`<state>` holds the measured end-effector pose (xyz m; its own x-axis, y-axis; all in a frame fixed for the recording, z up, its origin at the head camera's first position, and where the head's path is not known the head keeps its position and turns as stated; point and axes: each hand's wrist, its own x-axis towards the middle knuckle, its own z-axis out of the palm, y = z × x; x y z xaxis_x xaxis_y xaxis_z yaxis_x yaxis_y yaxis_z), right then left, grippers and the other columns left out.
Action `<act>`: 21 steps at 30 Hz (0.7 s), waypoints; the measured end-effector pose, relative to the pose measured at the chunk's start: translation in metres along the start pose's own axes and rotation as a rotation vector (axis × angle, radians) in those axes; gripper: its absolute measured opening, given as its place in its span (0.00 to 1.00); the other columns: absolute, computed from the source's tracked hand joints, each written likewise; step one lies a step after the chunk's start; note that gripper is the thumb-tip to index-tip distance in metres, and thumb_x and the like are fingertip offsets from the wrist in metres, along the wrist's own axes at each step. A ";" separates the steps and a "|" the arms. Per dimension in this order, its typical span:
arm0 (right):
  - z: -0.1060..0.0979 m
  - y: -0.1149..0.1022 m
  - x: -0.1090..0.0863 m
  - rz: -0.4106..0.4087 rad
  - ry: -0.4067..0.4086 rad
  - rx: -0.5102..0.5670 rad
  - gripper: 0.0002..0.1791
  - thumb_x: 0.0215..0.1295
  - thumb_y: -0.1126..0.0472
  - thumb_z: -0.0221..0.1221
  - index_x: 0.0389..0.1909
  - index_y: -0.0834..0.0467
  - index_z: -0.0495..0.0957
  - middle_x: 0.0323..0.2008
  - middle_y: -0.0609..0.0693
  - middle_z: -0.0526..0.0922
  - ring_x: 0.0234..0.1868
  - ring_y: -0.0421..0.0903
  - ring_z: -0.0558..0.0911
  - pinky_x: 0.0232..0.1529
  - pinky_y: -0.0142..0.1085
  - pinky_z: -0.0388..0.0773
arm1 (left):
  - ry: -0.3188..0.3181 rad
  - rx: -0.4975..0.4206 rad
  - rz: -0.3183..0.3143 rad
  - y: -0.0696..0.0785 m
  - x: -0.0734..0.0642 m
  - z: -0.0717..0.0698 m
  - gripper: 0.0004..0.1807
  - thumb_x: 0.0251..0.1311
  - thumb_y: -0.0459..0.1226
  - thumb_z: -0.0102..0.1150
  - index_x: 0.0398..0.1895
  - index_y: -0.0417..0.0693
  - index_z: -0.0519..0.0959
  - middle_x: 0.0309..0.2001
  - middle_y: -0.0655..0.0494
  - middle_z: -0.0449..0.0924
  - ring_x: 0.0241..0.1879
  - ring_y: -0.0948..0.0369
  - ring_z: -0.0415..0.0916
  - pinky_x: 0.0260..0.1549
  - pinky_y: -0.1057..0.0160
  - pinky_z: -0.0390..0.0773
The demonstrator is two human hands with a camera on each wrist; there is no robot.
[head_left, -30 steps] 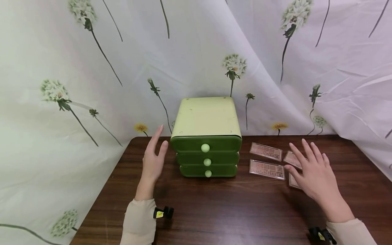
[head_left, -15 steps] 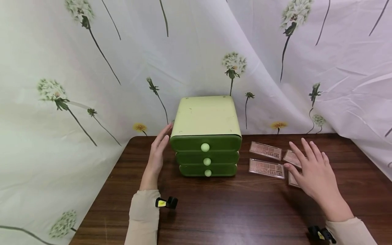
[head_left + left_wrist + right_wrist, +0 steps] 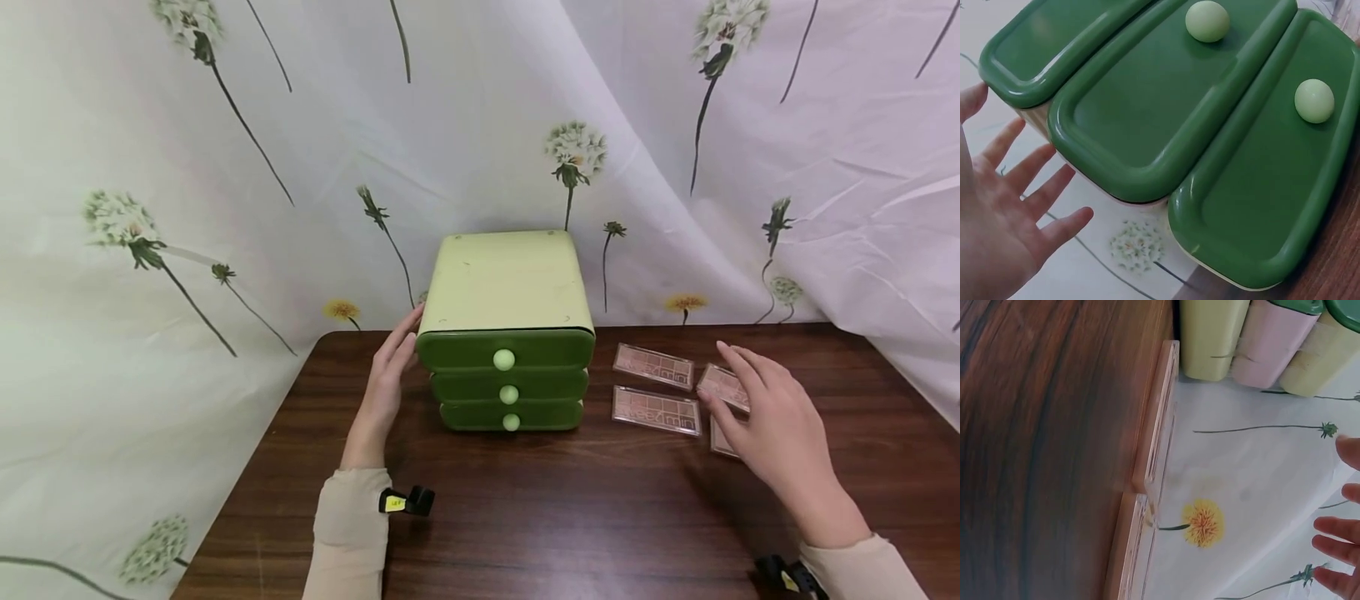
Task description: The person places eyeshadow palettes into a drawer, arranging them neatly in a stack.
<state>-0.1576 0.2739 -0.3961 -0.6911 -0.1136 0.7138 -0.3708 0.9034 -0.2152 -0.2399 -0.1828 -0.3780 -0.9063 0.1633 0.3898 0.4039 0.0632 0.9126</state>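
Three-drawer desktop organizer, smooth and boxy with rounded edges, stands upright on the tabletop near its back edge, its front facing the wearer. The top panel is pale yellow-green; the three stacked drawer fronts are glossy dark green, each with a raised rounded border and a round, pale green knob. From the right wrist, the drawer sides look cream, pink and cream, with clear tape across them.

Left hand is at the organizer's left side, fingers straight, spread and unclenched, the fingertips right by its wall; whether they touch it, I cannot tell. Right hand hovers over the eyeshadow palettes, fingers loosely extended and released.

Four flat, rectangular palettes lie to the right of the organizer: one at the back, one in front of it, and two partly hidden by the right hand. Their clear, shiny lids show square pans in pinkish-brown tones.

Beneath is a dark brown wood-grain tabletop; behind hangs a creased white cloth printed with dandelions. Both sleeves are beige, with black wrist cameras.
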 end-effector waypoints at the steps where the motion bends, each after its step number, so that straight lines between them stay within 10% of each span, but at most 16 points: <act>1: 0.001 -0.003 0.000 -0.011 0.034 0.015 0.37 0.70 0.34 0.50 0.66 0.57 0.73 0.57 0.64 0.77 0.55 0.66 0.75 0.53 0.59 0.68 | 0.002 0.000 -0.002 0.001 -0.001 0.000 0.27 0.78 0.46 0.39 0.76 0.55 0.61 0.74 0.60 0.58 0.72 0.58 0.55 0.64 0.42 0.60; 11: 0.005 -0.035 0.002 -0.076 0.074 0.145 0.25 0.67 0.50 0.60 0.57 0.62 0.79 0.45 0.59 0.84 0.44 0.60 0.82 0.42 0.53 0.74 | 0.021 -0.034 0.009 0.005 0.002 0.005 0.26 0.77 0.47 0.41 0.75 0.57 0.63 0.73 0.60 0.61 0.71 0.60 0.58 0.64 0.43 0.61; 15: 0.017 -0.053 0.006 -0.154 0.064 0.217 0.30 0.73 0.42 0.52 0.54 0.66 0.80 0.43 0.58 0.85 0.43 0.57 0.83 0.51 0.40 0.74 | 0.043 -0.044 0.013 0.006 0.002 0.007 0.26 0.76 0.47 0.42 0.74 0.56 0.65 0.72 0.61 0.62 0.70 0.61 0.58 0.64 0.44 0.61; 21: 0.034 -0.091 0.018 -0.196 0.012 0.381 0.20 0.64 0.60 0.65 0.56 0.62 0.79 0.44 0.52 0.85 0.42 0.47 0.83 0.53 0.27 0.72 | 0.070 -0.042 0.007 0.005 0.000 0.006 0.25 0.76 0.45 0.44 0.73 0.54 0.67 0.70 0.61 0.66 0.70 0.63 0.60 0.64 0.48 0.62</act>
<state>-0.1576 0.1756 -0.3869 -0.5782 -0.2611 0.7730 -0.6987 0.6477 -0.3039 -0.2367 -0.1764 -0.3741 -0.9106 0.0944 0.4023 0.4058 0.0211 0.9137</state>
